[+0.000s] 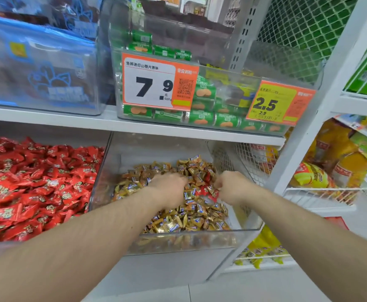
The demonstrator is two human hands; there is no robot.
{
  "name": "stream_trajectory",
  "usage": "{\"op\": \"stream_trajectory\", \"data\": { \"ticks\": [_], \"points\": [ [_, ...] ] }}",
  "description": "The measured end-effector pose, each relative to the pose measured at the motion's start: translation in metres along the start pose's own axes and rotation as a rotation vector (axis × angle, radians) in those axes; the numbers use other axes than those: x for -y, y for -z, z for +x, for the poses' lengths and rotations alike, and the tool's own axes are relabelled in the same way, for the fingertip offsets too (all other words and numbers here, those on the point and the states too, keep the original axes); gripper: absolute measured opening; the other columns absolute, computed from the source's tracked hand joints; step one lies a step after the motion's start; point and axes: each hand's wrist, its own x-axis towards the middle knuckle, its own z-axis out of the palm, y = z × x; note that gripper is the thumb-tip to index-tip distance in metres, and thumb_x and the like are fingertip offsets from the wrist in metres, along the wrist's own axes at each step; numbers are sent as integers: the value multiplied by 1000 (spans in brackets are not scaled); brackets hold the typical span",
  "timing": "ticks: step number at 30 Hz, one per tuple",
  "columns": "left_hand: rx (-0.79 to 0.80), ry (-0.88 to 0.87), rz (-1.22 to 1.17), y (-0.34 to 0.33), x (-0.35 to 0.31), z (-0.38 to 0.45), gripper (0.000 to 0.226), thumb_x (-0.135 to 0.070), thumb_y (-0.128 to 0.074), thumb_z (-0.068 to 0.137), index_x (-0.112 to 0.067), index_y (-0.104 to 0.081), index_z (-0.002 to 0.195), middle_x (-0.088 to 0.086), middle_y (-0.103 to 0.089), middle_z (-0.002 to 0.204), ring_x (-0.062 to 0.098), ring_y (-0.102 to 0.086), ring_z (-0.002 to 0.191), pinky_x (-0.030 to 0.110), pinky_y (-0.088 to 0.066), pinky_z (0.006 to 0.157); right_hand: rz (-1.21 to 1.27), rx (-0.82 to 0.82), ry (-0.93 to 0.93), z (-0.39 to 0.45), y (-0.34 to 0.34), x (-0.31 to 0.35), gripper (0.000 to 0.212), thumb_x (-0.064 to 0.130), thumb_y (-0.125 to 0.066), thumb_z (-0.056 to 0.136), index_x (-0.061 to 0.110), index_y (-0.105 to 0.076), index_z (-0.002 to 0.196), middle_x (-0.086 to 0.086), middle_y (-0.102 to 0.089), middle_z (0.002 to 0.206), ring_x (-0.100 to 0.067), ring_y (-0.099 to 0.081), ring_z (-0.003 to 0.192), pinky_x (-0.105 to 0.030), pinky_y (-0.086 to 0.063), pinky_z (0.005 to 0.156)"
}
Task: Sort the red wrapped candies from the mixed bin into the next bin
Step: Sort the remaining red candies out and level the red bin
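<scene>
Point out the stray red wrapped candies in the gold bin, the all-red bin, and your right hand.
Red wrapped candies (pixel 203 190), head view, wrapper middle.
Clear plastic bin of red candies (pixel 100 171), head view, right wall.
Right hand (pixel 232 186), head view, back.

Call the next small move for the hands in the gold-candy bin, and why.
Probably lift the right hand with the red candies at its curled fingers and carry them left to the red candy bin. Those reds lie among gold candies in the mixed bin, while the left hand rests on the pile.
</scene>
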Motion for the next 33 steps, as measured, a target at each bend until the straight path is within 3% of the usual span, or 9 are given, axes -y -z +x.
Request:
{"op": "stream_trajectory", "data": {
  "ticks": [4, 8, 11, 15, 18, 26, 28, 30, 33],
  "points": [
    [143, -173, 122, -4, -20, 16, 65, 0, -42, 89, -22, -35, 150, 2, -29, 158, 26, -29, 144, 49, -24, 117, 148, -20, -92, 27, -21, 4, 27, 1, -50, 91, -4, -66, 112, -16, -69, 102, -31, -68, 93, -31, -53, 67],
    [248, -173, 185, -11, -20, 23, 57, -1, -44, 86, -21, -48, 139, 4, -52, 141, 28, -53, 124, 49, -46, 101, 76, -32, -150, 49, -43, 4, 14, 18, -65, 92, 6, -60, 97, -3, -60, 80, -13, -53, 58, -21, -35, 42],
    [306, -156, 200, -1, -17, 11, 48, -1, -43, 89, -15, -51, 134, 8, -61, 123, 30, -60, 108, 44, -53, 91, 20, -26, -164, 52, -46, 4, 16, 20, -64, 92, 6, -61, 100, -4, -61, 83, -14, -54, 61, -22, -38, 45],
    [399, -163, 108, 24, -15, -14, 57, 6, -36, 90, -18, -53, 138, 4, -54, 138, 27, -53, 122, 34, -45, 94, -27, -57, -142, 50, -49, 4, 22, 6, -56, 92, 6, -57, 115, -13, -63, 114, -29, -62, 95, -33, -53, 78],
    [303, -149, -37, 34, -7, -22, 57, 8, -37, 88, -20, -58, 133, 1, -54, 140, 22, -52, 125, 30, -44, 96, -15, -131, -108, 44, -52, 6, 24, 9, -58, 90, 10, -58, 115, -13, -63, 118, -32, -62, 105, -37, -52, 88],
    [21, -83, -81, 18, 0, 9, 36, -10, -47, 91, -26, -64, 118, -2, -63, 122, 22, -60, 106, 38, -53, 88, 85, -202, -39, 3, -24, 4, 33, 24, -51, 93, 14, -55, 125, -14, -57, 120, -35, -58, 109, -37, -49, 85],
    [-7, -103, -52, 8, -8, 26, 33, -13, -48, 91, -26, -63, 118, 0, -63, 121, 24, -60, 103, 40, -54, 85, 180, -148, 1, -9, -23, 0, 23, 21, -43, 99, 7, -60, 106, -13, -57, 104, -33, -51, 112, -33, -43, 82],
    [-38, -150, 19, -1, -19, 44, 33, -14, -49, 93, -25, -61, 121, 0, -61, 121, 24, -59, 102, 39, -54, 82, 270, -120, -15, -17, -25, -3, 28, 17, -42, 99, 10, -50, 73, -9, -51, 80, -28, -50, 90, -29, -35, 67],
    [-48, -212, 133, -13, -30, 66, 42, -24, -53, 95, -29, -51, 136, 0, -52, 133, 25, -53, 117, 41, -51, 90, 495, -157, -52, -17, -29, -6, 28, 7, -48, 91, 10, -49, 63, -4, -48, 64, -21, -45, 61, -27, -33, 51]
  ]
}}
